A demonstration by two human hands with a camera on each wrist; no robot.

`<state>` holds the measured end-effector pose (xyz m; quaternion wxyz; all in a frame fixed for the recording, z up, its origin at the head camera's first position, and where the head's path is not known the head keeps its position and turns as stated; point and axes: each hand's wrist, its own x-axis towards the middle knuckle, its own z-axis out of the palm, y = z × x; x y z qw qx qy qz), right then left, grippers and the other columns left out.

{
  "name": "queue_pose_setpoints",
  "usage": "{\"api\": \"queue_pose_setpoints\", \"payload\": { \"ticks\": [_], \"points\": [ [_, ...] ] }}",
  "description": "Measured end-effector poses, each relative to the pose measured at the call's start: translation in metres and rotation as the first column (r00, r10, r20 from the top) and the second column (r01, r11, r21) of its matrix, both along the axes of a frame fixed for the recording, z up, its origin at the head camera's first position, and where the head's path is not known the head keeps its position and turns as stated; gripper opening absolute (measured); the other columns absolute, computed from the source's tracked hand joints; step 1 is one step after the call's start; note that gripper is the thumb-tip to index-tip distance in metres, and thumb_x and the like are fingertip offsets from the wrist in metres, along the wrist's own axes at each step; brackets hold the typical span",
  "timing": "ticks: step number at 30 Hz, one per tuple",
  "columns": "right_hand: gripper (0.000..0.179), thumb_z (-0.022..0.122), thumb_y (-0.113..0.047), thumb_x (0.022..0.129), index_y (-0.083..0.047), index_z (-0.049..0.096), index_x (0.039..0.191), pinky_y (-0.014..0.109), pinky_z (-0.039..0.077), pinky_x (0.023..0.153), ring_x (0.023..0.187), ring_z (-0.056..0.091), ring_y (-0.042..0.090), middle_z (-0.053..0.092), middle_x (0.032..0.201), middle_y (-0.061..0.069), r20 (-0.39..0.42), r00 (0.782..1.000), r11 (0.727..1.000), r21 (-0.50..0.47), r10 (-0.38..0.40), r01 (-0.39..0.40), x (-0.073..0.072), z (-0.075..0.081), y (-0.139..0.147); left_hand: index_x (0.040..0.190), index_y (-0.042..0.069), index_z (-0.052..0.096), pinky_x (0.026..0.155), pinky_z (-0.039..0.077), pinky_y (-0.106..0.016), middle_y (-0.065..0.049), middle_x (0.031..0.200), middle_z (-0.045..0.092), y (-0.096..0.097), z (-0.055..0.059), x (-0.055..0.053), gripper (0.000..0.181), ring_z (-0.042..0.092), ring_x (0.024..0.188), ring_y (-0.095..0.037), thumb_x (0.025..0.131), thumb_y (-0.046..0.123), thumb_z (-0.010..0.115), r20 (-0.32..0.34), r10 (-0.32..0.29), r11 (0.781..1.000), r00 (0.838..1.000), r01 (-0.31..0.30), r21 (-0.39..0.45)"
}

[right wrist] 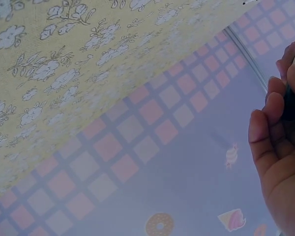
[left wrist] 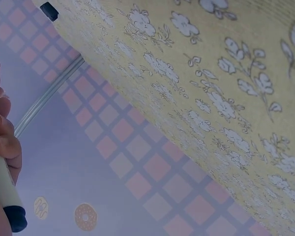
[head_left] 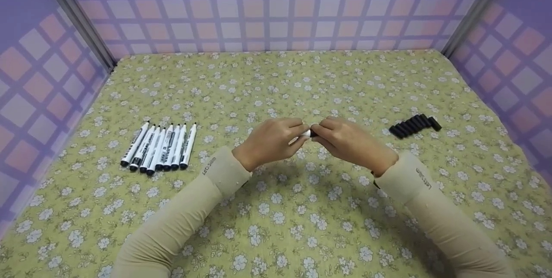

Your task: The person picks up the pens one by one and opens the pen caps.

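Note:
In the head view, both hands meet above the middle of the table. My left hand (head_left: 274, 139) grips a white marker (left wrist: 1, 179), whose black end plug (left wrist: 14, 218) sticks out past the palm in the left wrist view. The fingers of my right hand (head_left: 347, 139) pinch a black cap (head_left: 313, 132) at the marker's other end. White barrel and black cap meet between the two hands, and the fingers cover most of both. From the right wrist, the dark cap (right wrist: 291, 104) shows partly behind curled fingers.
Several uncapped white markers (head_left: 161, 146) lie side by side at the left, black tips pointing away. At the right lies a slanted row of several black caps (head_left: 412, 126). A yellow floral cloth (head_left: 276, 226) covers the table, with tiled-pattern walls (head_left: 276, 23) around three sides.

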<state>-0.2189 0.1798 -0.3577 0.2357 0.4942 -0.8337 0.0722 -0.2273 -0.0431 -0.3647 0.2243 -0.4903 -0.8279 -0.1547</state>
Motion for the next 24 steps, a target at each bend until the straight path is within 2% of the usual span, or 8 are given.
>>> {"api": "queue_pose_setpoints", "payload": {
  "ticks": [6,13,18,24],
  "points": [
    [0.017,0.065,-0.009,0.091,0.000,0.066,0.105,0.026,0.051,0.063,0.069,0.058,0.016,0.062,0.083,0.008,-0.015,1.000,1.000,-0.016,0.013,-0.014,-0.0035,0.0003,-0.0031,0.108,0.002,0.071,0.060,0.051,-0.023,-0.006,0.090,0.068,-0.0022,0.0029,-0.0005,0.022,0.060,0.066,-0.013,0.095,0.015,0.059,-0.006,0.008,1.000,1.000,-0.008,0.009],
    [0.017,0.067,-0.007,0.089,0.001,0.067,0.104,0.026,0.051,0.063,0.069,0.058,0.016,0.063,0.083,0.008,-0.002,1.000,1.000,-0.019,0.014,-0.014,-0.0055,-0.0018,-0.0038,0.109,0.002,0.071,0.058,0.050,-0.022,-0.006,0.088,0.067,-0.0021,-0.0002,-0.0022,0.022,0.058,0.064,-0.012,0.095,0.015,0.059,0.017,0.009,1.000,1.000,-0.010,0.010],
    [0.016,0.068,-0.007,0.088,0.000,0.068,0.102,0.026,0.051,0.062,0.068,0.057,0.017,0.064,0.082,0.008,-0.047,0.999,1.000,-0.025,0.015,-0.016,-0.0060,-0.0041,-0.0040,0.111,0.002,0.071,0.061,0.051,-0.022,-0.007,0.091,0.067,-0.0021,-0.0020,-0.0024,0.023,0.061,0.066,-0.013,0.096,0.014,0.058,0.086,0.005,0.999,0.996,-0.008,0.039],
    [0.017,0.070,-0.006,0.087,0.000,0.069,0.103,0.025,0.053,0.065,0.072,0.059,0.018,0.065,0.084,0.009,-0.132,0.991,0.999,-0.026,0.021,-0.024,-0.0061,-0.0058,-0.0028,0.115,0.004,0.070,0.062,0.052,-0.024,-0.007,0.093,0.067,-0.0036,-0.0026,-0.0017,0.025,0.061,0.068,-0.014,0.096,0.015,0.057,0.184,0.001,0.997,0.983,-0.016,0.077]
  ]
}}
